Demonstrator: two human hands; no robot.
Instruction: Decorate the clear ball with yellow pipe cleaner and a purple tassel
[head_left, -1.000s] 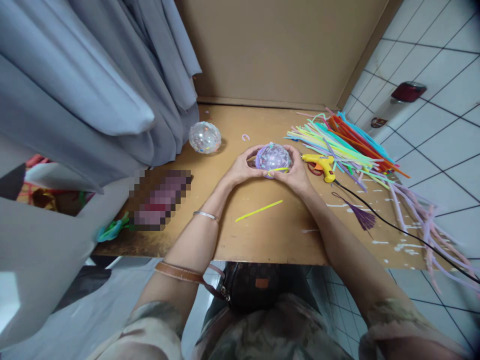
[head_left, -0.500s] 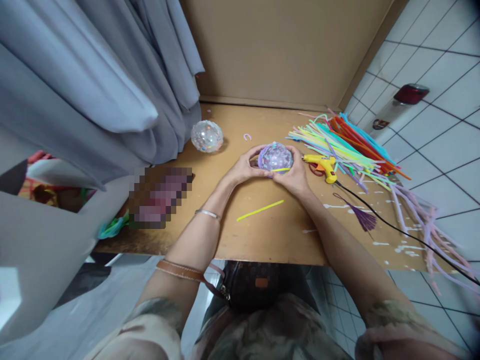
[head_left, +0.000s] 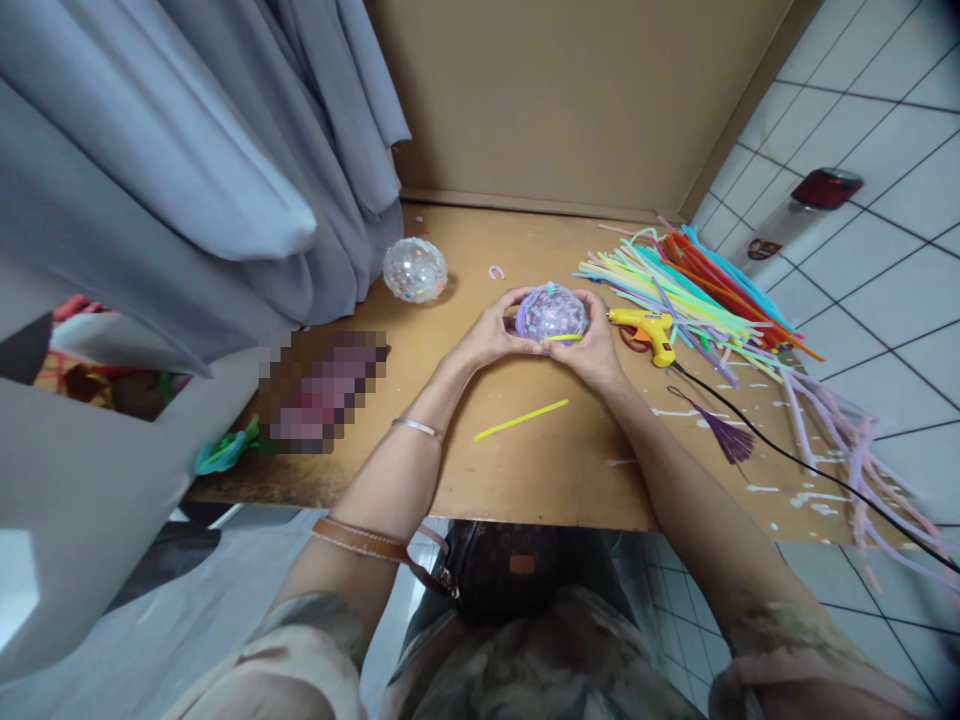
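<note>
A clear ball with purple trim (head_left: 555,311) is held just above or on the table, and a short yellow strip lies across its near side. My left hand (head_left: 496,335) wraps round the ball's left side. From the right, my right hand (head_left: 592,350) grips the same ball, its thumb by the yellow strip. Nearer to me, a longer yellow strip (head_left: 521,421) lies on the wooden table (head_left: 540,485). A second clear ball with coloured specks (head_left: 415,270) rests at the back left. Close to my right hand is a yellow glue gun (head_left: 652,334).
Many coloured fuzzy stems (head_left: 697,290) cover the right side. A purple tassel (head_left: 729,437) and the black cord (head_left: 780,446) are nearer. A small pale curved piece (head_left: 496,272) lies behind my hands. Grey curtain (head_left: 315,150) hangs left, beyond a blurred-out object (head_left: 322,395).
</note>
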